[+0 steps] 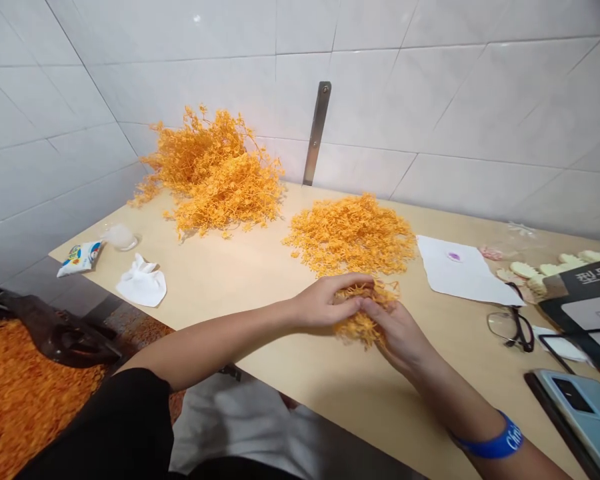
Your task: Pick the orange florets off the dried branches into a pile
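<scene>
Both my hands close around a bunch of orange plastic sprigs (361, 328) over the front of the table. My left hand (323, 303) wraps it from the left, with its thumb along the near side. From the right, my right hand (397, 333) grips the same bunch, and the two thumbs meet. Just beyond my hands lies a low pile of orange sprigs (353, 233). Farther back on the left stands a taller, bushier heap of orange sprigs (220, 173). The far fingers are partly hidden behind the bunch.
The wooden table (230, 280) meets a tiled wall with a metal bracket (317, 133). To the left are a snack packet (80, 259), a small cup (121, 237) and a crumpled tissue (143, 281). White paper (460, 270), glasses (515, 330) and a phone (580, 413) lie right.
</scene>
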Tool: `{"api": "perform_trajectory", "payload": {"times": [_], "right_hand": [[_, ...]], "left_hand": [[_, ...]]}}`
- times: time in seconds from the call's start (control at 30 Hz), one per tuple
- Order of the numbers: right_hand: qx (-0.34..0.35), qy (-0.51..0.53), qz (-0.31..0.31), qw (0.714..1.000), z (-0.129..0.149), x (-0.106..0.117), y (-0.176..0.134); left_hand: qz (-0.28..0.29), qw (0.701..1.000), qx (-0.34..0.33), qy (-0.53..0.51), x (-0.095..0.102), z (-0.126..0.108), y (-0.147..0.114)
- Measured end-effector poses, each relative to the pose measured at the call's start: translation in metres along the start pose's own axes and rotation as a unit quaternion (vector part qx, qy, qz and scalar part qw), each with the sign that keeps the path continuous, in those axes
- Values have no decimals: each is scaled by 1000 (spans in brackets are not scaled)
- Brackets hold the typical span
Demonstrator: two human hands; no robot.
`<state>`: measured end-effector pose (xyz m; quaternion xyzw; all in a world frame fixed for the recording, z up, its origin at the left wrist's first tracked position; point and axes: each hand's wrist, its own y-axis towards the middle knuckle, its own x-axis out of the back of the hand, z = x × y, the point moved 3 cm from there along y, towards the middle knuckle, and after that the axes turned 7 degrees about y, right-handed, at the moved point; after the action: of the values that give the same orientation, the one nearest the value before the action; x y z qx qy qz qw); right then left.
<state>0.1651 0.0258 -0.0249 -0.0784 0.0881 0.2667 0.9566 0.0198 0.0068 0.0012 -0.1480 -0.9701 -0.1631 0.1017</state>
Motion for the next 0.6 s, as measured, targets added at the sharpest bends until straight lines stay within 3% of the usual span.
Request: {"api": "perform_trajectory", "payload": {"times": [0.13, 0.27, 0.4, 0.6], "right_hand": [[7, 18, -22, 1000, 5, 1, -1], [18, -16, 1, 1000, 3, -7, -2], [35, -144, 32, 988, 0, -19, -3], [56, -187, 49, 979, 3, -25, -6]], "left_hand": [[59, 990, 52, -118, -6, 4, -1], [103, 993, 18, -52, -8, 3, -2], [91, 995, -7, -26, -11, 3, -3], [65, 975, 79, -196, -19, 4, -2]]}}
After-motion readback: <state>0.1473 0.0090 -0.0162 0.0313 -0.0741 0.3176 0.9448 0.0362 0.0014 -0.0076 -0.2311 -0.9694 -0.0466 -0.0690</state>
